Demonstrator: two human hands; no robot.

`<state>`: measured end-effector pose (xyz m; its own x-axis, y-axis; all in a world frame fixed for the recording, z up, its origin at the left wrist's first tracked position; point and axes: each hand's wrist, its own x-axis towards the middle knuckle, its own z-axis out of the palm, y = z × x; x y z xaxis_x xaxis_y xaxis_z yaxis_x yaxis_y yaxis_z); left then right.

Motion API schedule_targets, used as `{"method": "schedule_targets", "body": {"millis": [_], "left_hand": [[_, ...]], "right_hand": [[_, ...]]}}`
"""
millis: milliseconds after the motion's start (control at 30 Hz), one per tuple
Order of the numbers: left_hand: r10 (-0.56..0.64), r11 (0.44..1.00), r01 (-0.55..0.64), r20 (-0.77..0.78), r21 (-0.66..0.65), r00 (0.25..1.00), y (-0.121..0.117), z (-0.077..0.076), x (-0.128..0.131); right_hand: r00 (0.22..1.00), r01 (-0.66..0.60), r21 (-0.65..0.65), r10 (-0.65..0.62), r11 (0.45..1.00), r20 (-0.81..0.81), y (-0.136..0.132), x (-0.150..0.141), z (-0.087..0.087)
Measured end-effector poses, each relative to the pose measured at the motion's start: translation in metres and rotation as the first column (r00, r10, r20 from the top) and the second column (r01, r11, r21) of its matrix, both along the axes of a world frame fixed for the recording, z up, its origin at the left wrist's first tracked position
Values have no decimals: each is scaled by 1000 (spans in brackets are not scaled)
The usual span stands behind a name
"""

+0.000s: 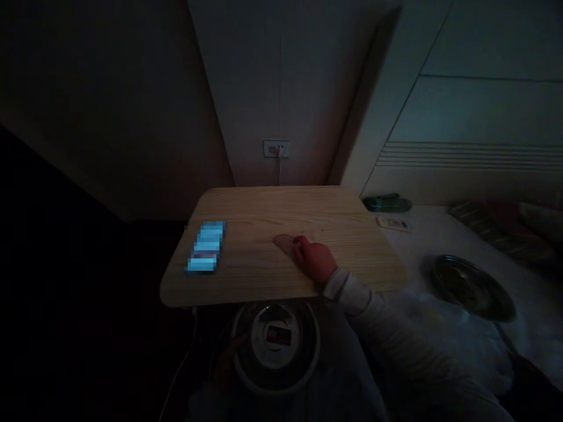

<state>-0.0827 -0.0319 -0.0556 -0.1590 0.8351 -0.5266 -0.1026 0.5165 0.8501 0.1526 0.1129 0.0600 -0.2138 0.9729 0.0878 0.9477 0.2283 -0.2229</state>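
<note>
My right hand (317, 261) rests over the wooden tabletop (264, 205), its fingers curled and pinched together. At the fingertips lies a thin, dark, see-through patch (284, 241) on the wood; I cannot make out what it is, or what the fingers hold. Below the table's front edge, a round metal bowl (313, 357) sits at my lap. In its middle is a paler disc with a small black-and-red rectangular thing (278, 336) on it. My left hand (226, 360) grips the bowl's left rim, dim in the shadow.
A lit phone (206, 247) lies at the table's left. Behind is a wall socket (276, 149) with a plugged-in cord. On the pale surface to the right are a green bottle (387, 204), a remote control (393, 224), a metal tray (472, 288) and clear plastic (444, 328).
</note>
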Motion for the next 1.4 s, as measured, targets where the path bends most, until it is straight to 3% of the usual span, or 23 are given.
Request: {"method": "schedule_targets", "body": {"millis": [167,300,367,467,600,700,900,1067,1167,1267,1400], "left_hand": [[48,996,-49,-16,-68,999,7,17,10],[102,991,-100,7,-92,995,11,39,20],[119,988,-118,3,-104,993,11,42,22],[150,981,-148,6,-128,989,10,30,17],[120,981,-117,11,-153,993,3,0,-2],[8,1000,-8,-12,-18,1000,-2,-17,-15],[-59,997,60,31,-39,998,-1,-27,-15],[-52,999,52,28,-4,998,2,-38,-13],[-71,997,71,10,-13,997,5,-37,-17],[-93,994,94,19,-49,995,6,-25,-15],[-3,999,7,102,-39,995,2,-8,-4]], "right_hand": [[991,44,-36,-48,998,-127,3,3,1],[983,-26,-86,10,996,-183,-3,-27,7],[984,-71,-109,51,992,-171,-4,-51,11],[984,-112,-124,92,986,-151,0,-83,14],[990,-81,-122,66,989,-128,14,-99,14],[995,16,-125,-28,992,-96,24,-88,14],[969,232,-120,-240,965,-55,29,-46,20],[964,239,-129,-251,962,-83,29,-35,24],[977,163,-130,-179,978,-117,31,-51,26],[986,61,-125,-79,990,-147,37,-81,27],[985,-9,-165,-20,986,-171,57,-120,24]]}}
